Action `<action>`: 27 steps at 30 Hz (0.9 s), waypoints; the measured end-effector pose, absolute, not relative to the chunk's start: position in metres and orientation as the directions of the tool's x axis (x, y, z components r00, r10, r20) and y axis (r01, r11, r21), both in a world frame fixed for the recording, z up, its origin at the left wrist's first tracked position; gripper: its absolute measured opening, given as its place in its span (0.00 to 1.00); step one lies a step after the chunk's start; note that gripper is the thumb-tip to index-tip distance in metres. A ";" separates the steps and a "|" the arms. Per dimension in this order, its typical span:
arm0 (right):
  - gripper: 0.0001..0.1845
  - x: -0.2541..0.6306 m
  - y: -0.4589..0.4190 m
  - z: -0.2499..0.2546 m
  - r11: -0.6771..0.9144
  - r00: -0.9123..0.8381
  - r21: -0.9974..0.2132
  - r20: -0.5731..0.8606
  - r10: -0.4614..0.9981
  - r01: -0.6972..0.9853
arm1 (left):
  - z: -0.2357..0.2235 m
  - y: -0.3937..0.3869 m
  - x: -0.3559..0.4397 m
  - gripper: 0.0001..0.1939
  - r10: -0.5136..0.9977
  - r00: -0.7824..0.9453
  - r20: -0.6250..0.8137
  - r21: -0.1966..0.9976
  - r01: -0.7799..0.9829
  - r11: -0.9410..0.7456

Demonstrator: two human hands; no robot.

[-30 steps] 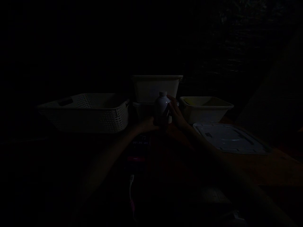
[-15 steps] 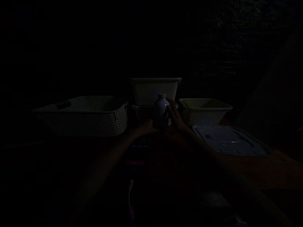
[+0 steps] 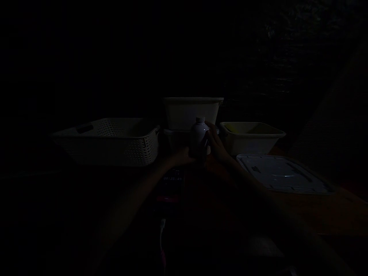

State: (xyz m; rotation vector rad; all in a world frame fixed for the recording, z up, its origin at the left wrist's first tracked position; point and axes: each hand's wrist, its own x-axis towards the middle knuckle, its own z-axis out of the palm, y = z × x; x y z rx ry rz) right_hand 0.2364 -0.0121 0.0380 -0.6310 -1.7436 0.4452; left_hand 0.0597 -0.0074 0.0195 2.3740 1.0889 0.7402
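In very dim light, a pale bottle with a capped, narrow neck stands upright between my two hands. My right hand is curled against the bottle's right side, with fingers near its shoulder. At the lower left of the bottle is my left hand, closed around its base; the fingertips are lost in shadow. Just nearer to me, a phone with a running timer display lies on the dark wooden table.
A perforated basket stands at the left. Behind the bottle, a white tub sits stacked on another container. To the right are an open tub and a flat lid. A white cable runs from the phone toward me.
The whole scene has shifted slightly right and down in view. Both hands keep their hold on the bottle, which stays upright.
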 end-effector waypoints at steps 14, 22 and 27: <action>0.28 0.236 -0.012 0.039 0.803 -0.196 -0.569 0.779 0.596 0.178 | 0.020 -0.007 0.058 0.15 0.790 0.552 0.266 0.558 0.581 -0.593; 0.27 0.236 -0.015 0.040 0.801 -0.204 -0.575 0.774 0.599 0.169 | 0.024 -0.012 0.060 0.13 0.809 0.526 0.263 0.541 0.614 -0.575; 0.28 0.236 -0.013 0.039 0.790 -0.188 -0.586 0.768 0.612 0.179 | 0.022 -0.009 0.060 0.15 0.780 0.553 0.292 0.551 0.569 -0.610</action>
